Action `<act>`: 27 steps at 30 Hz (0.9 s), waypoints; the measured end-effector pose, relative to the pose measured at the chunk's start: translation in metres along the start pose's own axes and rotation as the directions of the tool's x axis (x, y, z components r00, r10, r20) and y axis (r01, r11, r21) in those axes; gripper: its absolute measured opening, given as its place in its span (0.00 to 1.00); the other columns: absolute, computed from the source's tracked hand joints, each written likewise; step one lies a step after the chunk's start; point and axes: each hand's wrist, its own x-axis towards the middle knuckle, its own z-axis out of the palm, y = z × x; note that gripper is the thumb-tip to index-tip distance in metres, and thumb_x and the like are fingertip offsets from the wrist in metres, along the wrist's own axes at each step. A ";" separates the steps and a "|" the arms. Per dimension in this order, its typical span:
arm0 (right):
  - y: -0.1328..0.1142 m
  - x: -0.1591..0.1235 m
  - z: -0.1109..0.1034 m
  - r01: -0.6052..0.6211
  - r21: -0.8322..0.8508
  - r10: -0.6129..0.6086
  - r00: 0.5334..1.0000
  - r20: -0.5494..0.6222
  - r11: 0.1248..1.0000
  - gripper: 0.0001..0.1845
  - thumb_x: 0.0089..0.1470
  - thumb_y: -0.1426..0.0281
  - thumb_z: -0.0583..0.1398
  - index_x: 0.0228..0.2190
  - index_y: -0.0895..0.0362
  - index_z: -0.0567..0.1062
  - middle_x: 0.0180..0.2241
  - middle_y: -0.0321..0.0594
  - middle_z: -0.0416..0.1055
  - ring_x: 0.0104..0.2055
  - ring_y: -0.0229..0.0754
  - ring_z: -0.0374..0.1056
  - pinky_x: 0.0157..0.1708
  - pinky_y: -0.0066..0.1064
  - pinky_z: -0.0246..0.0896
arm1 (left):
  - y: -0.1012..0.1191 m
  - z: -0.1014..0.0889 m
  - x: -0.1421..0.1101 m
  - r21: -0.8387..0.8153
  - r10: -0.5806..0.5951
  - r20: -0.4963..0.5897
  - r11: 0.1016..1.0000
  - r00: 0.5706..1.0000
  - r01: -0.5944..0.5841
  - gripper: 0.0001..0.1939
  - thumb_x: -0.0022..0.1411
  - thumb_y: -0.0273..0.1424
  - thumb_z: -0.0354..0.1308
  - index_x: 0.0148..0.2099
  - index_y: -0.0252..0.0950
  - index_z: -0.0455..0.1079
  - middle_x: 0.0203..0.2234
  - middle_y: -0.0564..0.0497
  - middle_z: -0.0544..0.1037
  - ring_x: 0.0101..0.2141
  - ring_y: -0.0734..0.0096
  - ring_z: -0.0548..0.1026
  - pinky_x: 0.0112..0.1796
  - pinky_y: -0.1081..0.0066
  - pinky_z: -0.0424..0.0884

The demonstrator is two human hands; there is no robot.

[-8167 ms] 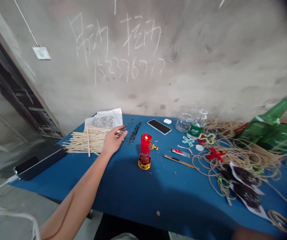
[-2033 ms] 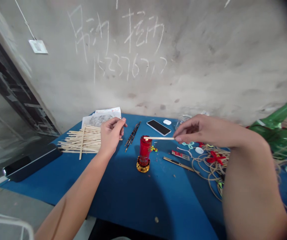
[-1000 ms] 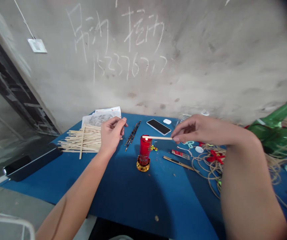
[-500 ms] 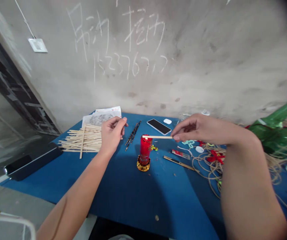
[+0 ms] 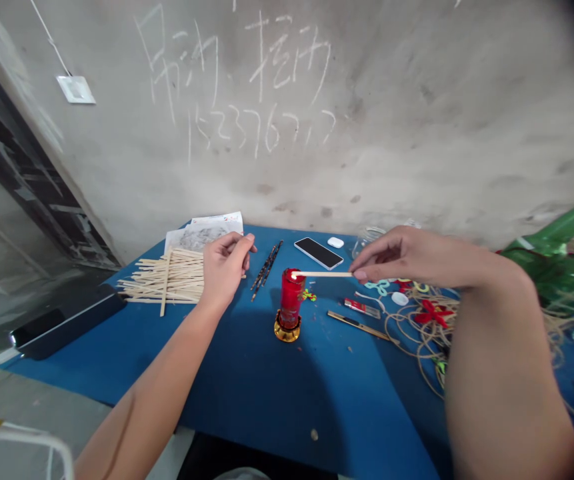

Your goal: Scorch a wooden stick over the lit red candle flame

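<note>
Head camera view: a lit red cylindrical candle (image 5: 291,303) stands upright in a gold, scalloped base (image 5: 287,333) on a blue worktop (image 5: 247,387), marking the clock's centre, with 12 straight ahead. Loose tan cord (image 5: 424,337) tangles at 3 o'clock. At the candle's top, the tip of a slim pale wooden stick (image 5: 324,274) meets or passes just over the flame (image 5: 294,275); contact cannot be told. The stick runs level toward 3 o'clock, pinched between thumb and fingertips of the right hand (image 5: 385,259). At 10 o'clock the left hand (image 5: 224,267) curls loosely; whether it grips anything is hidden. Just past it lies a heap of pale wooden sticks (image 5: 184,273). Farther off are dark mottled sticks (image 5: 267,269) at 11 and a black-screened smartphone (image 5: 319,253) at 1.

Lingering in the flame could burn the stick through or carry fire toward the fingers. A dipping wrist might topple the narrow candle, and a fallen ember could ignite heap or cord.
</note>
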 end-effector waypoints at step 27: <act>0.002 -0.002 -0.002 0.011 -0.009 -0.011 1.000 -0.027 1.000 0.26 0.51 0.38 0.72 0.42 0.41 0.92 0.40 0.41 0.88 0.42 0.55 0.81 0.35 0.41 0.72 | -0.002 -0.002 0.000 0.002 0.014 0.010 1.000 1.000 -0.014 0.16 0.67 0.38 0.67 0.26 0.39 0.77 0.13 0.58 0.67 0.15 0.80 0.62 0.18 0.76 0.57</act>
